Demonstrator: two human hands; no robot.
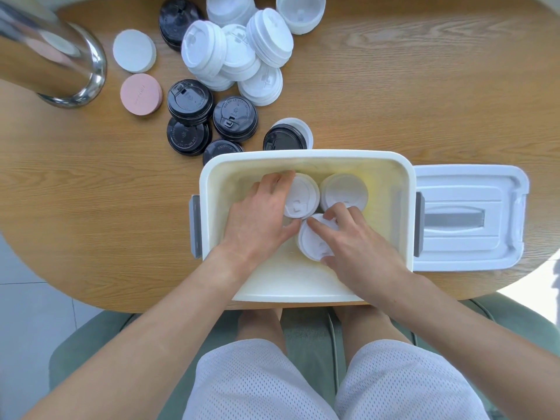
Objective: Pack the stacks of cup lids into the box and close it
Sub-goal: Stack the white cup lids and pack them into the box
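An open white box (306,157) stands at the table's near edge. Inside stand three stacks of white cup lids. My left hand (260,213) grips the far-left stack (303,198), fingers curled round its far side. My right hand (354,241) grips the near stack (313,241), index finger across its top, thumb at its near edge. The third stack (344,189) stands untouched at the far right of the three. The box's white lid (468,218) with a grey handle lies flat to the right of the box.
Beyond the box, several stacks of white lids (239,53) and black lids (212,116) crowd the wooden table. A pink disc (141,94) and a white disc (134,50) lie to the left. A metal cylinder (51,62) stands at the far left.
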